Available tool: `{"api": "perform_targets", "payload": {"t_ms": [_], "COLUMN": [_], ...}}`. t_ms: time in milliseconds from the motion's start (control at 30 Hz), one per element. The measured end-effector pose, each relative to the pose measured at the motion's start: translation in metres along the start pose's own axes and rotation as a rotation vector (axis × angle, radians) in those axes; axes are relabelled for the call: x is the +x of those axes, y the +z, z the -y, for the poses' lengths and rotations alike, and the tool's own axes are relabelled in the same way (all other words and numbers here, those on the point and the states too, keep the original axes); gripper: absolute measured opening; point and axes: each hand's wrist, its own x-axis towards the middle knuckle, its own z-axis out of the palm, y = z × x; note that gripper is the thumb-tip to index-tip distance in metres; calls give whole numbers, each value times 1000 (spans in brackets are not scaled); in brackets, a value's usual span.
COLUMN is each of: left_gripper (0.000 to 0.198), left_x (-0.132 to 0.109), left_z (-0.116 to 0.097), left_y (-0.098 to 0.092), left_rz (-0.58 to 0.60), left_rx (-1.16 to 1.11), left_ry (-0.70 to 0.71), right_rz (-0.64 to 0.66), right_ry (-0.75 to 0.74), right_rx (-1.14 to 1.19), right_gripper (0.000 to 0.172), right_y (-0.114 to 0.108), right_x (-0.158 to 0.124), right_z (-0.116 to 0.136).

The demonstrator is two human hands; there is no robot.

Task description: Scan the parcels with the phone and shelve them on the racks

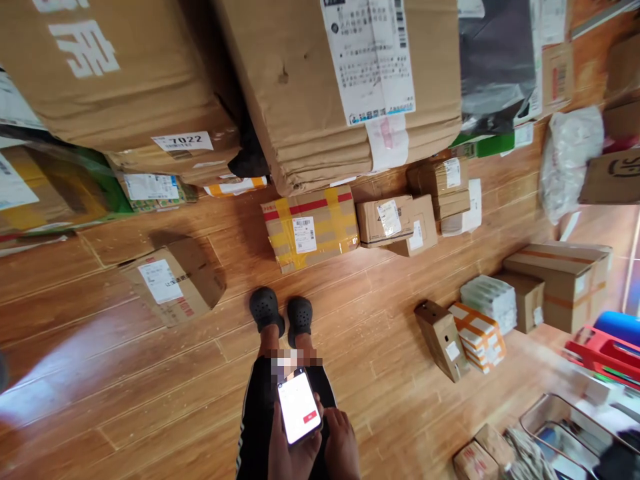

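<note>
A person in dark clogs [299, 316] stands among parcels on a wooden floor [165, 413], the left hand [294, 457] grasping a phone [299, 407], its screen lit, in front of the legs. The right hand [343, 443], fingers curled, is just beside the phone; whether it is clenched cannot be told. A yellow-taped box [330, 230] lies beyond the clogs, a labeled carton [195, 293] to their left.

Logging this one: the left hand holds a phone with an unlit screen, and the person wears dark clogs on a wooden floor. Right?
Not unlit: the head view shows the left hand holding a slim rectangular phone, its screen glowing white. The dark perforated clogs and brown wood-plank floor stand as stated.
</note>
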Motion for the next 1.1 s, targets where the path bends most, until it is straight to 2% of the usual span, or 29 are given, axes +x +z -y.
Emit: {"api": "perform_targets", "payload": {"t_ms": [200,400,633,967,1100], "left_gripper": [53,54,55,54,56], "left_x": [8,9,8,3,2], "left_z": [-5,-14,-20,-26,-27], "left_y": [4,19,22,22,19], "left_rz": [-131,-206,-197,-164,-112], "left_rx": [1,5,90,77,87], "left_ry": [-41,-103,-85,-36,-33], "right_rz": [-64,-80,-103,-112,-97], "right_ry": [-36,-83,-72,8,33], "right_rx": [11,23,35,61,86], "right_gripper": [41,50,44,40,39], "right_y": [8,12,18,14,16], "right_x": [9,11,13,14,13], "right_z": [7,7,11,27,26]}}
